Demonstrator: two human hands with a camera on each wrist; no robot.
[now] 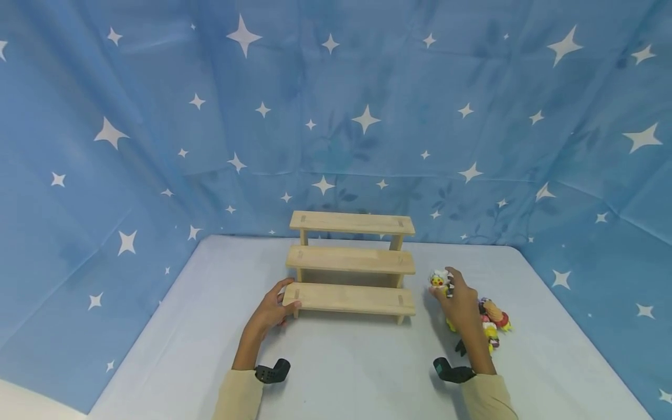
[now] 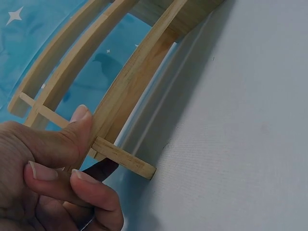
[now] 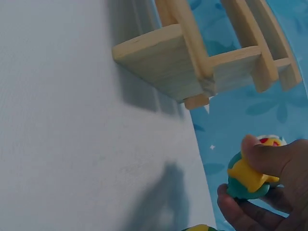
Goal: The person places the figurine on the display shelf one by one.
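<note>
I have my left hand (image 1: 270, 309) gripping the near left end of the 3-tier stand (image 1: 350, 260), my right hand (image 1: 459, 304) pinching a yellow figurine (image 1: 438, 280) right of it: likely a pick-up, needing a steady hold next.

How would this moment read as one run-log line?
left grip: holds left end of lowest shelf | right grip: holds yellow-faced figurine | wooden stand: on table | other figurines: right of stand

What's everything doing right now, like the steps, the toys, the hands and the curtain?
Wooden steps: standing upright, gripped at the left end
Yellow toy: held up off the table
Other toys: lying bunched on the table
Left hand: gripping the lowest step
Right hand: holding the yellow toy
Curtain: hanging, creased
</note>
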